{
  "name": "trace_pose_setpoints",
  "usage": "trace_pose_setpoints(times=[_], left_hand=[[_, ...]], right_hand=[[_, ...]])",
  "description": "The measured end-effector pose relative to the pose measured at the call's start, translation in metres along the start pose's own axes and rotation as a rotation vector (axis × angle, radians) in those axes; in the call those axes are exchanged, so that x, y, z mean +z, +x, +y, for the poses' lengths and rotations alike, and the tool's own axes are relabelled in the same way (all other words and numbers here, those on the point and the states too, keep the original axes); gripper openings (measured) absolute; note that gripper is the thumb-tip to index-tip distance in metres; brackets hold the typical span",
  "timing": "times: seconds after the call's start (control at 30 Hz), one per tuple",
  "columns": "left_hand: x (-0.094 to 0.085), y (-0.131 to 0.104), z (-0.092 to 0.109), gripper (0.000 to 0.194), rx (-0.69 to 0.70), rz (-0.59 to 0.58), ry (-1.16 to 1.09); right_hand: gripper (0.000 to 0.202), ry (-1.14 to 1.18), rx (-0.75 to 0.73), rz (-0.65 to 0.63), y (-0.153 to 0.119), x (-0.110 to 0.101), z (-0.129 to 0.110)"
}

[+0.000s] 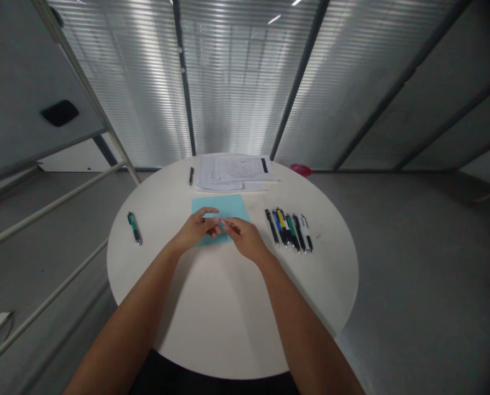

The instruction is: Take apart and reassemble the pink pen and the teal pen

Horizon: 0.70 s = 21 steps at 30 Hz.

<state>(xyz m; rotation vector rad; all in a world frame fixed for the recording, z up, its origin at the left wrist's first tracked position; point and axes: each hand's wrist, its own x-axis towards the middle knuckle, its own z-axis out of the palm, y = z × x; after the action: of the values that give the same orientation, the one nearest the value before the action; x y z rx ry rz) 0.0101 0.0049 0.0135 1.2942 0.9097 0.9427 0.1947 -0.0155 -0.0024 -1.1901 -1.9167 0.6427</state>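
Two hands meet over a light blue sheet of paper (224, 211) at the middle of a round white table (212, 329). The left hand (198, 227) and the right hand (245, 237) both curl their fingers round a thin dark pen (231, 226), which lies slantwise between them, just above the blue sheet; the left fingertips pinch its upper end while the right hand closes loosely on the lower part. Holding it at both ends like this suits pulling or twisting the pen's parts, though the join itself is too small to make out

Right of centre, six pens in a row (289, 229) lie side by side, touching or nearly so, with black, blue, yellow, green and white barrels, kept within easy reach of the right hand. A lone green pen (134, 227) rests well apart at the left of the table, and a dark pen (191, 175) lies beside a stack of printed papers (233, 171) at the far edge. The papers carry rows of print and a black bar, but nothing can be read; no brand shows on any pen
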Motion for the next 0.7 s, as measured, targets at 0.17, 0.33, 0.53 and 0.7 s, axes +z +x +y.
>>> trace_pose_setpoints(times=[0.17,0.33,0.53,0.7], left_hand=[[-0.0037,0.0040,0.0005,0.032,0.045,0.190,-0.093],[-0.0024,0.0068,0.0023,0.030,0.071,0.285,-0.224],[0.0003,0.0013,0.0083,0.026,0.047,0.148,-0.327],[-0.0008,0.0013,0.0058,0.026,0.062,0.109,-0.332]], right_hand=[[0.032,0.273,0.084,0.036,0.0028,0.0051,0.0045],[0.035,0.277,0.070,0.053,0.0021,0.0031,0.0001],[0.029,0.135,-0.025,0.073,0.0000,0.0007,-0.0027],[0.030,0.051,-0.035,0.085,-0.0006,-0.0027,-0.0046]])
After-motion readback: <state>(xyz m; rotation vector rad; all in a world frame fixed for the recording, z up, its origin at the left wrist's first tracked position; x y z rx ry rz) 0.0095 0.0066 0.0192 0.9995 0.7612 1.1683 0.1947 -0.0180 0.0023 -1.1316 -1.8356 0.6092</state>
